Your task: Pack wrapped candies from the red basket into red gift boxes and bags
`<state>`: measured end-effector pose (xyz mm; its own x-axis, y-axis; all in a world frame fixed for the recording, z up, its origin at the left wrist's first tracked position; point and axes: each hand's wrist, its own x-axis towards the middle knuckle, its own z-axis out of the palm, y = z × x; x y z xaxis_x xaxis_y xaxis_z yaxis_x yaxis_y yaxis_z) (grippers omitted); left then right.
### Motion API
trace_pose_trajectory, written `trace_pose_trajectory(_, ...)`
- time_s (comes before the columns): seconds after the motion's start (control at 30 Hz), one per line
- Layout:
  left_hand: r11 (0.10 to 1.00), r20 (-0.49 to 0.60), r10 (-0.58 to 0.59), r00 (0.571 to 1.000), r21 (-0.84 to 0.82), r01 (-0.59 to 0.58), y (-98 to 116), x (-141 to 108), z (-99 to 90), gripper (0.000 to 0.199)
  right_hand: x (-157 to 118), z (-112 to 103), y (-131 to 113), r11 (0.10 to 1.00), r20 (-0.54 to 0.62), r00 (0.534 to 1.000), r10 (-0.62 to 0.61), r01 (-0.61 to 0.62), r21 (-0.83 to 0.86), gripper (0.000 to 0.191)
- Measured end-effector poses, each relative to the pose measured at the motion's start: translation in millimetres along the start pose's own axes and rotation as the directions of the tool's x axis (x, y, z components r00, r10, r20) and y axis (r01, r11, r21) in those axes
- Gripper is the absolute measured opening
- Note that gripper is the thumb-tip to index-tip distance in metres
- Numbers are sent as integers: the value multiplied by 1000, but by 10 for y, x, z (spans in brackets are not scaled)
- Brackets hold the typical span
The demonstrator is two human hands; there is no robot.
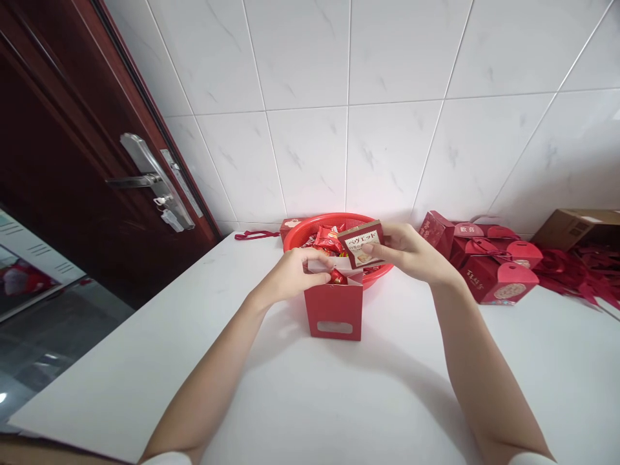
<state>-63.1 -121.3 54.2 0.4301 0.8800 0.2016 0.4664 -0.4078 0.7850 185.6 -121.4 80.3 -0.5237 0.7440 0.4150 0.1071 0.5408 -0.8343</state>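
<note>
White tiles [310, 58] stand behind the surface [310, 413]. The right hand's [411, 250] fingers grip a packet [357, 240] before the far basket [292, 239]; the left hand's [292, 274] are at the near box [334, 307], gripping or not, I cannot tell.

Upright open red box [334, 307]: thin card, smooth, matt. Brown rectangular packet [361, 244]: smooth printed wrapper, paper or film unclear. Small red wrapped sweet [338, 277]: shiny, foil-like. Round red basket [301, 230]: glossy plastic, perforated. White worktop [339, 400]: smooth, slight sheen. White grey-veined wall tiles [307, 58]: glossy. Silver door handle [132, 182]: polished metal.
</note>
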Motion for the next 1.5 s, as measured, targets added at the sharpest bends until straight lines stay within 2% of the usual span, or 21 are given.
trace_pose_trajectory(0.13,997,55,25,998,-72,-21,-24,34,-16,10,30,58,17,1000,3,1000,7,-7,24,35)
trace_pose_trajectory(0.4,997,140,-21,990,74,10,-39,28,11,29,51,118,12,999,33,999,41,-42,33,37)
trace_pose_trajectory(0.5,997,145,-49,988,73,39,-50,29,8,27,46,131,32,998,51,998,35,-38,51,33)
trace_pose_trajectory(0.7,998,180,-27,983,60,16,-21,25,-42,21,70,187,54,996,51,999,-1,-3,84,30)
trace_pose_trajectory(0.8,998,248,-37,968,49,26,-11,18,-57,18,85,231,51,992,62,998,-22,14,122,26)
trace_pose_trajectory(0.87,1000,306,-3,952,-16,8,-9,16,-63,17,88,262,50,993,83,996,-19,8,122,22)
trace_pose_trajectory(0.93,995,333,44,942,-96,-13,-17,17,-69,23,88,292,51,997,111,994,-2,-6,72,19)
trace_pose_trajectory(1.03,988,356,66,932,-153,-11,-56,21,-89,43,87,326,51,995,143,990,2,12,-99,19)
trace_pose_trajectory(1.13,978,427,34,904,-199,57,-114,28,-120,48,87,337,37,962,183,983,-11,60,-267,21)
trace_pose_trajectory(1.2,966,468,7,883,-231,115,-148,38,-145,48,86,330,19,945,215,977,16,55,-322,21)
trace_pose_trajectory(1.3,981,482,-18,876,-160,108,-191,70,-189,38,81,323,-10,928,291,951,101,14,-371,22)
trace_pose_trajectory(1.4,997,463,-47,885,-37,72,-233,107,-222,31,75,353,-36,917,395,902,172,0,-400,17)
trace_pose_trajectory(1.5,997,459,-63,886,-7,75,-262,123,-227,32,69,415,-50,902,413,889,198,0,-433,20)
